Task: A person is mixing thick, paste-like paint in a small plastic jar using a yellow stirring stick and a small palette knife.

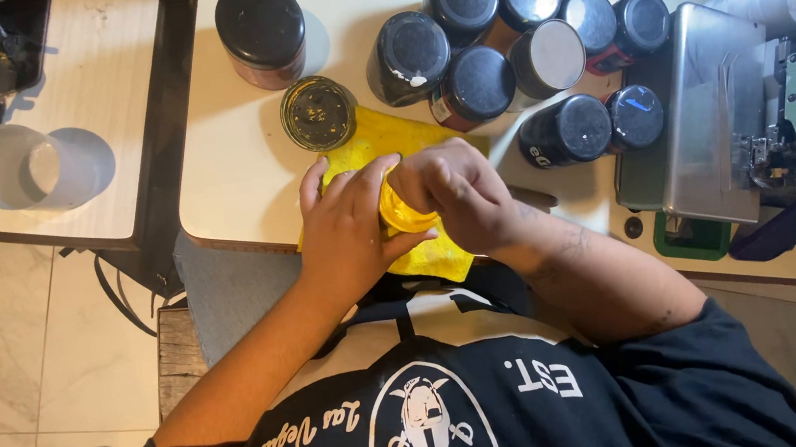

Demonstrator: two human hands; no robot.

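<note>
My left hand [348, 231] and my right hand [457, 195] meet over a small round yellow piece [404, 216], both gripping it from either side. They work above a yellow cloth [379, 137] spread at the near edge of a cream table [225, 173]. An open glass jar [317, 114] with dark contents stands just beyond my left hand, touching the cloth's far corner.
Several dark-lidded jars [477, 82] crowd the table behind the cloth, and one larger jar [259, 21] stands apart. A metal machine [702, 113] sits at the right. A clear plastic cup [33, 171] lies on a second table at left.
</note>
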